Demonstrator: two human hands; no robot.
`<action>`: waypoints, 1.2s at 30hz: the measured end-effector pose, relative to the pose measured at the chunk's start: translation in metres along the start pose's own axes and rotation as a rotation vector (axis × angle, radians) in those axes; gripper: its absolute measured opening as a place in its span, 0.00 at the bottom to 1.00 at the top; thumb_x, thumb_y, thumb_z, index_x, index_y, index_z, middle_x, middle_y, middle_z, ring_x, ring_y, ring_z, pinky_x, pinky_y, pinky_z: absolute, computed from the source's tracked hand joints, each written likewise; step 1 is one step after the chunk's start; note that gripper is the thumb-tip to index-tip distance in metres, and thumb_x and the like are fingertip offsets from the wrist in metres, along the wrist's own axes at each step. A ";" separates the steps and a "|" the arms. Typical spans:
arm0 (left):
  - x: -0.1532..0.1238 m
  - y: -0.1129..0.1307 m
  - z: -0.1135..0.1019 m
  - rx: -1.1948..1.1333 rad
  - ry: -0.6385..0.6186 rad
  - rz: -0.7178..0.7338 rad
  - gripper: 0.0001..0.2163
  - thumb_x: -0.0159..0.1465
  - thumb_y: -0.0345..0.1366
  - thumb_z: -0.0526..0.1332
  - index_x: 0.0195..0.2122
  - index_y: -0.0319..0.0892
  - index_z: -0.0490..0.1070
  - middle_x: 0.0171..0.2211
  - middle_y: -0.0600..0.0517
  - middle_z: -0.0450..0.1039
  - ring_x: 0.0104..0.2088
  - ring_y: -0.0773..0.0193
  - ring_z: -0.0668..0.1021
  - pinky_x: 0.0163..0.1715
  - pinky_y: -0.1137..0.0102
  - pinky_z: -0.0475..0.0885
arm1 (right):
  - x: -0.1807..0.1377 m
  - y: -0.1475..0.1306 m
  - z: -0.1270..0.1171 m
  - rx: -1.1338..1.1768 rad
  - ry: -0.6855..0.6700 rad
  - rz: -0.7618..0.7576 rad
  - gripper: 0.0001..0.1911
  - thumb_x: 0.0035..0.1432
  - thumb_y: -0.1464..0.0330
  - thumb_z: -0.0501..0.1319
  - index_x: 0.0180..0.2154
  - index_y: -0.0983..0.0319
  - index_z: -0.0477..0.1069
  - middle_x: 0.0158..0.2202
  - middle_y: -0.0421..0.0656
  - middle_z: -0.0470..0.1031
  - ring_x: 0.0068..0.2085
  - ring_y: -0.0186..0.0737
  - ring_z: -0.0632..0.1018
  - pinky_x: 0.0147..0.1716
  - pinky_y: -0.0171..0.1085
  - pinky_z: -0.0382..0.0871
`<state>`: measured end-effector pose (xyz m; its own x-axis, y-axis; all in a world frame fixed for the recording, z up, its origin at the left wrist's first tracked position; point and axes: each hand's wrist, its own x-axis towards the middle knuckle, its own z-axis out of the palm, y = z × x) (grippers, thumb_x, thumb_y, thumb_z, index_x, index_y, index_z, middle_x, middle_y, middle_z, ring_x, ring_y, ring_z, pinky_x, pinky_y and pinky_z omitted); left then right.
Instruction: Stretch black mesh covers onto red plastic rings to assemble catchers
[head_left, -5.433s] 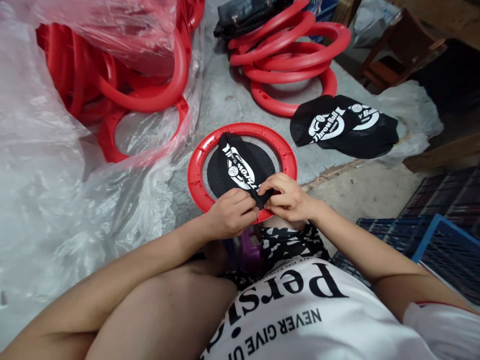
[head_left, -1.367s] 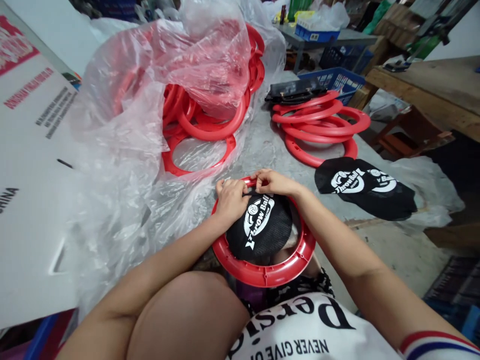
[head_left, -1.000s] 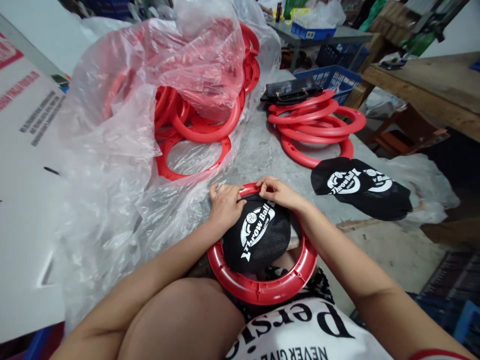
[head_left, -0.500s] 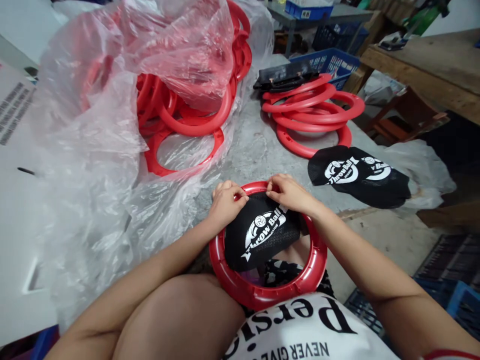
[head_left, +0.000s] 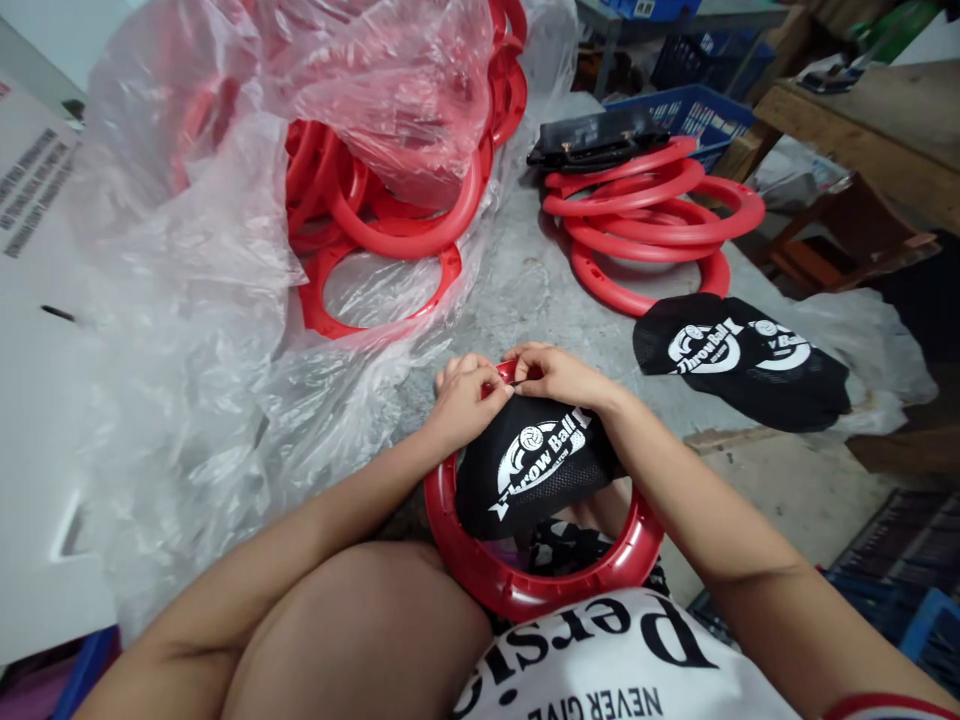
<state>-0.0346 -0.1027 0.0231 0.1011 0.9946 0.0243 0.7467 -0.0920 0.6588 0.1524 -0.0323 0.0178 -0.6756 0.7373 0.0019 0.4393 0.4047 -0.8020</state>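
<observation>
A red plastic ring leans in my lap against the table edge. Across the upper part of its opening hangs a black mesh cloth printed with white "Throw Ball" lettering; its lower edge is loose. My left hand grips the ring's top rim, thumb and fingers pinching the cloth's upper edge. Close beside it, almost touching, my right hand pinches that same edge at the rim. Fingertips hide the exact spot where cloth meets ring.
Several red rings are stacked at the right, with a black case-like object behind. More black printed mesh pieces lie on the grey table. A big clear plastic bag of red rings fills the left. Blue crates stand beyond.
My right hand has moved left along the rim, close to my left hand. The cloth's top edge is drawn toward the pinching fingers. The view has shifted slightly.
</observation>
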 end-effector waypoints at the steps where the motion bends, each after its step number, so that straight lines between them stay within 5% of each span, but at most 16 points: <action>1: 0.000 0.000 -0.001 -0.004 -0.019 0.001 0.04 0.61 0.37 0.66 0.29 0.45 0.75 0.46 0.50 0.76 0.53 0.50 0.72 0.58 0.47 0.63 | -0.001 0.001 0.001 0.007 0.006 -0.004 0.08 0.50 0.73 0.68 0.26 0.60 0.69 0.47 0.44 0.78 0.57 0.47 0.75 0.60 0.47 0.63; 6: 0.000 -0.008 -0.004 -0.020 -0.055 0.040 0.05 0.54 0.34 0.70 0.28 0.45 0.73 0.46 0.51 0.75 0.53 0.50 0.72 0.58 0.51 0.67 | -0.002 0.002 0.003 0.017 0.042 0.012 0.08 0.50 0.73 0.68 0.27 0.60 0.69 0.53 0.46 0.76 0.58 0.48 0.73 0.61 0.51 0.62; 16: -0.001 -0.017 0.004 -0.152 0.075 0.022 0.05 0.59 0.31 0.63 0.26 0.43 0.71 0.43 0.49 0.72 0.48 0.58 0.76 0.56 0.58 0.69 | -0.003 -0.001 0.008 -0.137 0.031 -0.022 0.06 0.51 0.72 0.68 0.32 0.60 0.72 0.56 0.46 0.74 0.58 0.52 0.72 0.60 0.53 0.62; 24: 0.004 -0.023 0.006 -0.217 0.113 -0.026 0.04 0.58 0.31 0.62 0.26 0.43 0.71 0.41 0.50 0.70 0.48 0.58 0.76 0.56 0.59 0.71 | 0.001 -0.010 0.015 -0.254 0.099 -0.018 0.05 0.60 0.69 0.65 0.31 0.60 0.72 0.51 0.47 0.78 0.53 0.50 0.74 0.57 0.50 0.64; 36: 0.009 -0.024 0.006 -0.230 0.106 -0.053 0.05 0.55 0.29 0.62 0.24 0.43 0.70 0.38 0.51 0.69 0.44 0.60 0.75 0.53 0.62 0.72 | 0.004 -0.010 0.018 -0.272 0.106 0.056 0.07 0.60 0.68 0.65 0.29 0.60 0.71 0.47 0.45 0.78 0.50 0.47 0.75 0.54 0.46 0.63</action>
<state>-0.0475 -0.0921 0.0026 -0.0132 0.9984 0.0558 0.5788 -0.0379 0.8146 0.1344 -0.0432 0.0147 -0.5865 0.8091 0.0365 0.6259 0.4814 -0.6135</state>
